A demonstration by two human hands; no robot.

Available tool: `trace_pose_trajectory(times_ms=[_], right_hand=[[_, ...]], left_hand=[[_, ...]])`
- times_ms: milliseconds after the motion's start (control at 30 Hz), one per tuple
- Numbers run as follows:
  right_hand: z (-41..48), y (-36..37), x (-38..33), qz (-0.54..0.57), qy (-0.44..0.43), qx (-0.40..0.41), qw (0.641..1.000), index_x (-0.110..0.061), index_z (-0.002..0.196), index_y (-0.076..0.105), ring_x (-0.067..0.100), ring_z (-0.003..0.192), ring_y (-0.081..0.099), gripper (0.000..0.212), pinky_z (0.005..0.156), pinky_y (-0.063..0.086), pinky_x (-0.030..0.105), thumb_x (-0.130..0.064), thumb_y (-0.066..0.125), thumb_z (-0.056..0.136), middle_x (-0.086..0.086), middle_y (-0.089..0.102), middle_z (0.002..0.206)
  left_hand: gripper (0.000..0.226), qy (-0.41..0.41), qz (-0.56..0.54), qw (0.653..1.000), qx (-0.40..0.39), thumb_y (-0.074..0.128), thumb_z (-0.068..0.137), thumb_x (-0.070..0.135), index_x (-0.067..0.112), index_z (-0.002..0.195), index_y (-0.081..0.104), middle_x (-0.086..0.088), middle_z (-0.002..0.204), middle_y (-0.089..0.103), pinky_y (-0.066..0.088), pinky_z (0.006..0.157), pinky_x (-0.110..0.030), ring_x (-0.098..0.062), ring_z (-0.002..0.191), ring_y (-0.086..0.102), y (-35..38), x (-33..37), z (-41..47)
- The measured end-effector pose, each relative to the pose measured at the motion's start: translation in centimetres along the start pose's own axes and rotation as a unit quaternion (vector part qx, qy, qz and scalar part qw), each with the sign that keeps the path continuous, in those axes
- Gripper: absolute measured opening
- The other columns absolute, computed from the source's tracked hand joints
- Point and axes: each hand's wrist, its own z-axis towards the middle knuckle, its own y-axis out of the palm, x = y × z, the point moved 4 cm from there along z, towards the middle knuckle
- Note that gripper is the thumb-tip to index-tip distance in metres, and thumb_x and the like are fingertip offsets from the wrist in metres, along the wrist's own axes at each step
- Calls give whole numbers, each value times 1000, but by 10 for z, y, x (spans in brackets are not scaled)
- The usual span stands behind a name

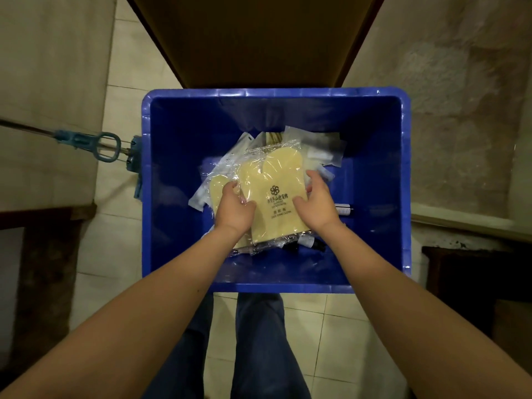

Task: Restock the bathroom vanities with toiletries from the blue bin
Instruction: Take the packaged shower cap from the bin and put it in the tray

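Observation:
A deep blue bin [175, 156] stands on the tiled floor in front of me. Inside lies a pile of wrapped toiletries. On top is a pale yellow mitt-shaped shoe-shine cloth packet [276, 180] in clear plastic with dark print. My left hand [234, 207] grips its left edge and my right hand [318, 201] grips its right edge. A second yellow packet [216, 187] lies under my left hand. White sachets [322, 146] and a small dark bottle [344, 210] lie around and beneath.
A blue mop head with a metal handle [100, 146] leans against the bin's left side. A brown door [259, 38] stands behind the bin. Walls and dark ledges flank both sides. My legs [253, 341] stand on cream tiles.

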Motion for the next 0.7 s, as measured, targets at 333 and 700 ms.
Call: trace_pose_trajectory(times_ms=[333,700], right_hand=[[-12,53,-15,-9,-3,-65,998,-18,152,26,23,126,47,67,100,46,35,-13,56,92,11,40,144],[-7,62,-3,-52,-6,-47,998,-15,148,33,24,129,43,64,107,40,36,-13,57,89,9,38,143]], left_hand=[[53,-14,-20,999,32,59,87,5,16,136,40,-3,105,64,55,81,-39,-24,90,65,-41,-41,6],[63,-18,42,997,66,63,84,10,15,142,39,-9,144,34,46,99,-39,-30,120,50,-42,-53,14]])
